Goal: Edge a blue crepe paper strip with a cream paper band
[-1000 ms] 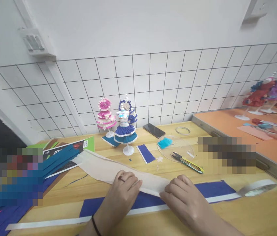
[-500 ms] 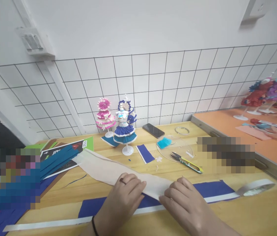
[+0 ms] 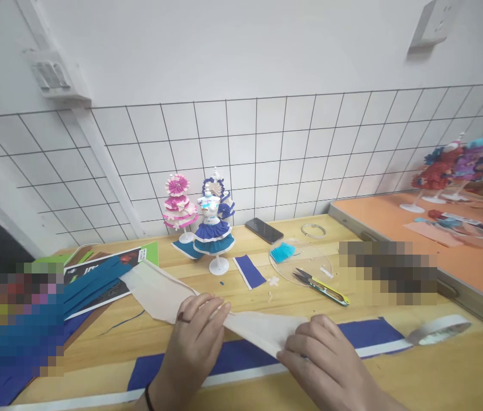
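While your left hand presses down on a long cream strip with its fingers curled over it, your right hand pinches the same strip near its right end, so both of your hands are closed on it. The strip slants from the papers at your left, passes beneath your left hand, and runs on to your right fingertips, crossing above a dark blue strip that lies flat on the desk. Along the blue strip's near edge, you have a white tape band leading right to its roll, which rests on the desk. To your left, teal strips lie over a black booklet. Beyond your hands you see a small blue piece with a white edge, a white paper flower just beside it, and yellow-handled snips whose blades reach over a clear disc bearing a turquoise piece. Farther back, a doll form in a ruffled blue-and-teal skirt stands upright near a pink one, and a phone lies to their right, before the wall's wire grid.
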{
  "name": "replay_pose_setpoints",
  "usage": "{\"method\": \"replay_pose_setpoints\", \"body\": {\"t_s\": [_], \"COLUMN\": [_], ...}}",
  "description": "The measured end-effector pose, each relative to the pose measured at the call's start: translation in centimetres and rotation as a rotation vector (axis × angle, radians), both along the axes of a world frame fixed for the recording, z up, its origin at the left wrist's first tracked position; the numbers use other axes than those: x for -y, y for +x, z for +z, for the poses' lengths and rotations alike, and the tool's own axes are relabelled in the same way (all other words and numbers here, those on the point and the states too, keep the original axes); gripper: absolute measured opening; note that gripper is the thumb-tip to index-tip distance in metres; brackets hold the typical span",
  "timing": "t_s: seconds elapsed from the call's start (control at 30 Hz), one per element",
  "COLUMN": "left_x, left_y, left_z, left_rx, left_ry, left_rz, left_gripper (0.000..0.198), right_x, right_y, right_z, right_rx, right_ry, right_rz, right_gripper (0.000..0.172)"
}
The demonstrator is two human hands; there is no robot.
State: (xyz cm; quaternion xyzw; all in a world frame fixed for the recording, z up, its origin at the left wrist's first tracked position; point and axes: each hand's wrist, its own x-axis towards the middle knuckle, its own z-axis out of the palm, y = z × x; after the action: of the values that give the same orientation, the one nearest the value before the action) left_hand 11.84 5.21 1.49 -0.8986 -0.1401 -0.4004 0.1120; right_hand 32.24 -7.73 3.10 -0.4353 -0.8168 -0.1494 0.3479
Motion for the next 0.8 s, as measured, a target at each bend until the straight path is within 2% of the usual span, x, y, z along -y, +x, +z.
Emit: {"method": "replay_pose_setpoints", "body": {"t_s": [0.07,0.13,0.2,0.23,0.27,0.4,0.47,0.53,0.63,0.7,0.8], "left_x": [0.8,1.7,2.6,2.9,3.2,3.6,3.7,3.8,3.8,3.6,3.1], "left_y": [0.2,0.2,0.3,0.3,0.5,1.6,2.3,2.7,2.7,2.5,2.3], "left_z": [0.1,0.3,0.5,0.5,0.4,-0.2,-0.6,-0.9,-0.9,-0.7,0.0], "left_rx": [0.003,0.006,-0.025,-0.06,-0.102,-0.227,-0.245,-0.194,0.052,0.231,0.445], "left_ry": [0.03,0.051,-0.004,-0.104,-0.272,-1.436,-1.71,-1.876,-2.152,-2.2,-2.141], "left_rz": [-0.028,-0.09,-0.152,-0.177,-0.202,-0.3,-0.324,-0.399,-0.584,-0.604,-0.519], "left_gripper": [0.034,0.023,0.009,0.007,0.011,0.041,0.062,0.069,0.048,0.036,0.032], "right_x": [0.1,0.1,0.1,0.0,0.1,0.3,0.5,0.5,0.3,0.2,0.1], "right_y": [0.1,0.3,0.4,0.4,0.4,0.1,-0.2,-0.6,-1.0,-1.0,-1.2], "right_z": [-0.4,-0.8,-1.0,-1.0,-1.0,0.1,0.7,1.0,0.6,0.1,-0.3], "right_rx": [-0.026,-0.048,-0.061,-0.06,-0.057,-0.008,0.029,0.053,0.055,0.042,-0.053], "right_ry": [0.013,0.005,-0.003,-0.005,-0.001,0.006,0.021,0.05,0.101,0.12,0.125], "right_rz": [-0.013,-0.013,-0.015,-0.019,-0.026,-0.023,0.009,0.042,0.074,0.071,0.023], "right_gripper": [0.026,0.026,0.027,0.026,0.025,0.028,0.032,0.033,0.03,0.026,0.009]}}
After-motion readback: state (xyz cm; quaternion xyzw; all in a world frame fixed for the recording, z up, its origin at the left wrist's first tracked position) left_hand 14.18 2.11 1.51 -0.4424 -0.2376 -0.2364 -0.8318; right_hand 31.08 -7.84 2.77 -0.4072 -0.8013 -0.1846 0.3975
